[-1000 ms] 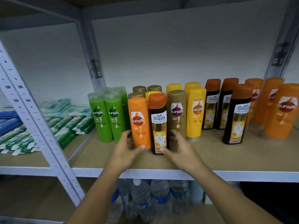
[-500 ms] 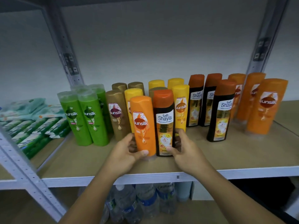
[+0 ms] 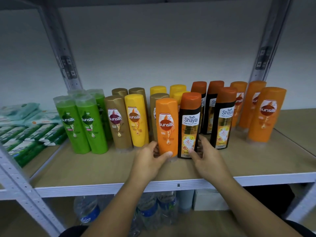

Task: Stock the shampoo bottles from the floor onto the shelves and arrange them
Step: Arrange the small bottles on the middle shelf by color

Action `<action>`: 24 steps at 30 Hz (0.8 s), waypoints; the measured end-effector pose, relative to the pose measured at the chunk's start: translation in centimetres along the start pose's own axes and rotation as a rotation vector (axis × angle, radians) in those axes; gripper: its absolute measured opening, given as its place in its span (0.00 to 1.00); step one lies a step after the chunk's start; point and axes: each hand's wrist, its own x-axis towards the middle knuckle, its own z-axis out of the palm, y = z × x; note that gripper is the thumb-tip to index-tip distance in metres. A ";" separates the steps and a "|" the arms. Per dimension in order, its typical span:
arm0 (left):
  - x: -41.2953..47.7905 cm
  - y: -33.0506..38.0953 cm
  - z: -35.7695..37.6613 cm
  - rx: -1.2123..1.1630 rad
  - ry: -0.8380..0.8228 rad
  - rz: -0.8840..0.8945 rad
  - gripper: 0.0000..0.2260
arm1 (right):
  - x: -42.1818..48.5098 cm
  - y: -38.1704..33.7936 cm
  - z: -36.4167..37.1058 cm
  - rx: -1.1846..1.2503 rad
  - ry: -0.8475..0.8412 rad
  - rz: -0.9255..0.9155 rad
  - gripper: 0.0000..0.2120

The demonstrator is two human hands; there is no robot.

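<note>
Slid right as a pair since a second ago: orange plastic Sunsilk shampoo bottle (image 3: 167,127) and black Safi Shayla shampoo bottle with rust-orange cap (image 3: 189,125). No longer just beside green Sunsilk bottles with clear caps (image 3: 82,124), now in front of the gold and yellow rows. Both upright, long axes vertical, sides touching, standing towards the front of tan wooden shelf board (image 3: 102,166).

Orange one gripped low by left hand (image 3: 150,161), thumb on label face, fingers curled round its left flank. Black one gripped low by right hand (image 3: 207,161), thumb on front, fingers wrapped round its right side.

Right hand nearer to matching stock: black Shayla group (image 3: 222,120) just to its right (gap hard to judge). Orange Sunsilk group (image 3: 266,115) farther right, well apart from left hand. Likely next: keep going right, seat black bottle with its group, then take orange one past it. Risk: tipping the front Shayla.

Left of the pair: gold Sunsilk bottle (image 3: 118,122) and yellow Sunsilk bottle (image 3: 136,120) in the front row. Fill levels: cannot tell, bodies opaque.

Lower shelf: clear plastic water bottles with blue labels (image 3: 87,211) and pale box (image 3: 210,199). Left bay: green-and-white flat packs (image 3: 25,134).
</note>
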 end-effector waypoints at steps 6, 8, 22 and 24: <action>-0.7 -0.2 -0.2 0.063 -0.044 0.032 0.22 | -0.7 0.1 0.1 -0.123 0.040 0.025 0.20; -1.2 -0.4 -1.0 0.106 -0.053 0.057 0.20 | -1.1 0.0 0.1 -0.187 0.076 0.061 0.20; -2.9 -4.7 -7.3 0.383 -0.133 -0.092 0.15 | -5.2 -4.3 6.1 -0.438 -0.312 -0.452 0.16; -2.7 -4.9 -8.1 0.344 -0.049 -0.143 0.12 | -4.6 -5.2 7.3 -0.431 -0.357 -0.487 0.16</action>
